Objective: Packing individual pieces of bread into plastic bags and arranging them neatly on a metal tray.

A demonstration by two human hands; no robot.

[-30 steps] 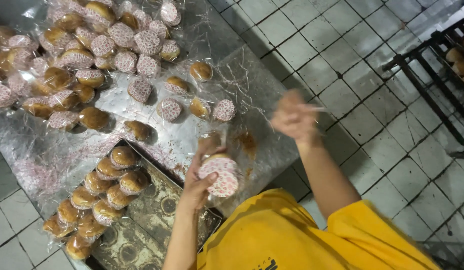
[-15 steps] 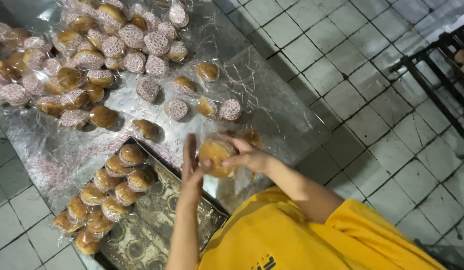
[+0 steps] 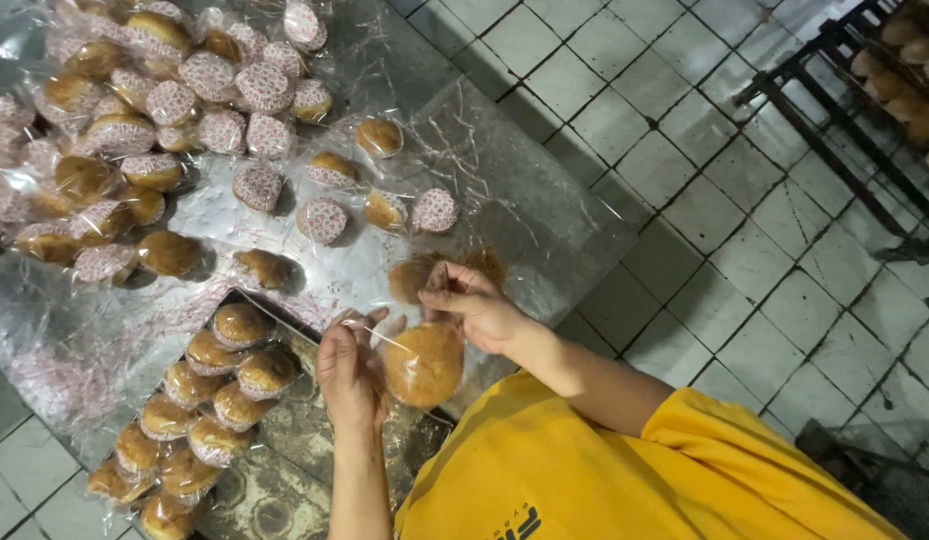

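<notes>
Tiled floor surrounds a steel table [image 3: 545, 200] heaped with wrapped buns, where the left hand [image 3: 350, 370] and right hand [image 3: 480, 305] pinch a clear wrapper around a golden bun [image 3: 425, 362] that could slip toward the tray [image 3: 315, 440] below.

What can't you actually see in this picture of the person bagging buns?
- Head view: the tray of buns runs off the bottom edge.
- The rack is cut by the right edge.
- The left hand and right hand hide the wrapper's opening around the bun.
- The wrapped pile blurs under glare.
</notes>
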